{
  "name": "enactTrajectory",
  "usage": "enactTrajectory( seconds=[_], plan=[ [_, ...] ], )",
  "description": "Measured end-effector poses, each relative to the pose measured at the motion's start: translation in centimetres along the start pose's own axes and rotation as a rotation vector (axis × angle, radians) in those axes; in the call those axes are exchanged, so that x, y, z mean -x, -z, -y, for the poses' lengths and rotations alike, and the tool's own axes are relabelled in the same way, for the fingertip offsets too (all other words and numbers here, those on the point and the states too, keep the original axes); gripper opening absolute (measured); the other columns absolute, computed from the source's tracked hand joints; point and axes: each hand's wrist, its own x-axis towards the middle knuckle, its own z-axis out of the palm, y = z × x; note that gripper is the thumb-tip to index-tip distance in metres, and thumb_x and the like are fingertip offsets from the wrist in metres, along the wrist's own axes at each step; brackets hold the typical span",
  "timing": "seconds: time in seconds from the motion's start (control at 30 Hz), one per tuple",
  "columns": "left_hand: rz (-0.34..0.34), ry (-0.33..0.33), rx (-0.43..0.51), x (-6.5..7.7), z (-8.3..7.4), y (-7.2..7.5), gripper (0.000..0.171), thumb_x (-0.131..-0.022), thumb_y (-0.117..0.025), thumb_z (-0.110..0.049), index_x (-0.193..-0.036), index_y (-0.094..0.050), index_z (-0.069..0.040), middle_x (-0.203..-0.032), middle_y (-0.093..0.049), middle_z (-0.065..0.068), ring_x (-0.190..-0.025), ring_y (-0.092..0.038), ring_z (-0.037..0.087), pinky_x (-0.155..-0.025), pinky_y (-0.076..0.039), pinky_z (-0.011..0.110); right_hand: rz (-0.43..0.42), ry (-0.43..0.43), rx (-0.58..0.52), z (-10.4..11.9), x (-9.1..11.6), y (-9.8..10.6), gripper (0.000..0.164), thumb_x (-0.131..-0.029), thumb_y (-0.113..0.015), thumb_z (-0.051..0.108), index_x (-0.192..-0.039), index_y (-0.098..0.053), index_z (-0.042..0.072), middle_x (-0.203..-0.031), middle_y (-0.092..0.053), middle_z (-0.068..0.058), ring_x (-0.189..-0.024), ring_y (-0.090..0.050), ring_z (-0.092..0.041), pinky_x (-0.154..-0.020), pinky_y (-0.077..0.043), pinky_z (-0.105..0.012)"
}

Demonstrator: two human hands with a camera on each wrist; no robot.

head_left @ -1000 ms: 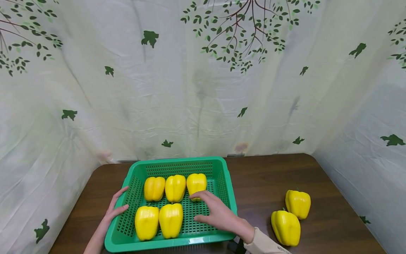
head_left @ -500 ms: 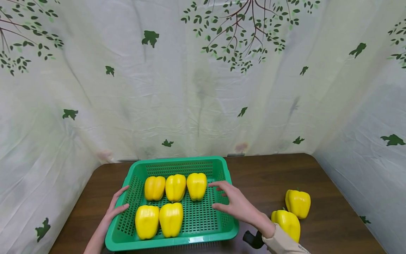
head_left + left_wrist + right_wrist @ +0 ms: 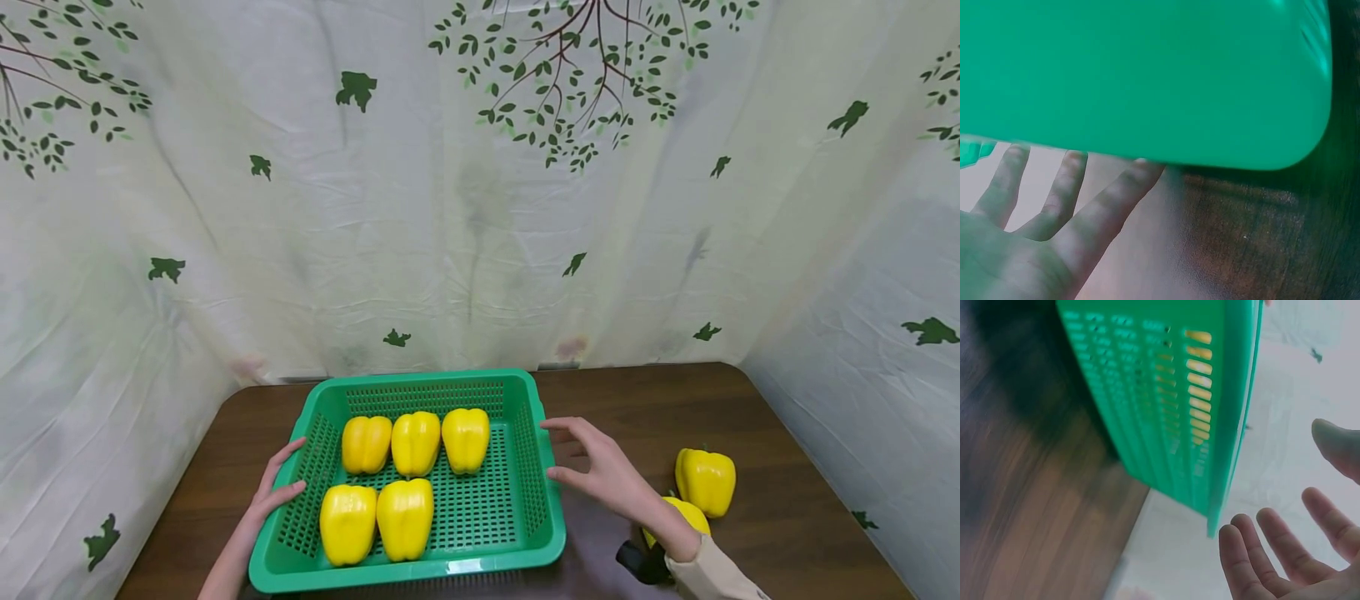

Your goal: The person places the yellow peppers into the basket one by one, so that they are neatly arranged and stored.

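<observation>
A green plastic basket stands on the table with yellow bell peppers in two rows: three at the back, such as the back-right bell pepper, and two in front, such as the front-left bell pepper. My left hand rests on the basket's left rim, its extended fingers reaching the rim in the left wrist view. Just outside the right rim, my right hand hovers with thumb and fingers spread and nothing between them. Its fingertips show close to the basket's rim.
On the right of the brown table lie two more yellow bell peppers: a farther bell pepper and a nearer bell pepper, partly hidden by my right forearm. A leaf-patterned curtain hangs behind the table and along its sides.
My right hand has moved rightward, from over the back-right bell pepper inside the basket to outside the right rim. That pepper stays in the basket. My left hand keeps its place.
</observation>
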Motion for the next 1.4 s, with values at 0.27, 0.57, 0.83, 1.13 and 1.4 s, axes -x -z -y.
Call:
enactTrajectory(
  seconds=[0.27, 0.57, 0.83, 1.13, 1.4],
  plan=[
    [0.001, -0.018, 0.019, -0.1, 0.0, -0.1, 0.067, -0.089, -0.032, 0.018, -0.142, -0.043, -0.022, -0.132, -0.048, -0.014, -0.111, -0.052, 0.002, -0.085, -0.046, 0.018, -0.071, 0.002, 0.086, -1.4, 0.9, 1.7, 0.054, -0.085, -0.074, 0.022, -0.132, -0.052, 0.008, -0.127, -0.055, -0.006, -0.107, -0.056, -0.024, -0.085, -0.049, -0.048],
    [0.0, -0.02, 0.022, 0.0, 0.1, 0.0, 0.068, -0.089, -0.032, 0.018, -0.142, -0.044, -0.023, -0.131, -0.048, -0.013, -0.111, -0.053, 0.003, -0.084, -0.046, 0.018, -0.128, -0.074, 0.152, -3.2, 2.3, 3.0, 0.054, -0.081, -0.077, 0.016, -0.13, -0.054, 0.01, -0.127, -0.056, -0.008, -0.107, -0.056, -0.03, -0.084, -0.049, -0.049],
    [-0.003, -0.025, 0.009, 0.0, 0.1, 0.0, 0.068, -0.089, -0.032, 0.018, -0.142, -0.043, -0.023, -0.131, -0.047, -0.014, -0.11, -0.052, 0.003, -0.084, -0.045, 0.017, -0.131, -0.183, 0.179, -4.7, 3.6, 3.8, 0.053, -0.08, -0.078, 0.013, -0.128, -0.055, 0.009, -0.125, -0.057, -0.012, -0.107, -0.056, -0.033, -0.084, -0.048, -0.051],
    [-0.013, 0.009, 0.007, 0.1, 0.0, -0.1, 0.067, -0.09, -0.032, 0.017, -0.142, -0.043, -0.024, -0.13, -0.048, -0.015, -0.11, -0.053, 0.003, -0.083, -0.046, 0.018, -0.097, -0.271, 0.175, -6.1, 5.6, 4.6, 0.052, -0.08, -0.077, 0.011, -0.127, -0.055, 0.006, -0.125, -0.057, -0.015, -0.107, -0.055, -0.038, -0.085, -0.046, -0.054],
    [-0.02, 0.004, -0.01, 0.0, 0.0, 0.0, 0.067, -0.09, -0.033, 0.017, -0.142, -0.044, -0.025, -0.13, -0.047, -0.016, -0.109, -0.052, 0.002, -0.083, -0.045, 0.017, -0.066, -0.313, 0.129, -7.2, 7.2, 4.8, 0.052, -0.08, -0.078, 0.013, -0.125, -0.055, 0.001, -0.124, -0.057, -0.018, -0.108, -0.056, -0.04, -0.087, -0.045, -0.055]
  ],
)
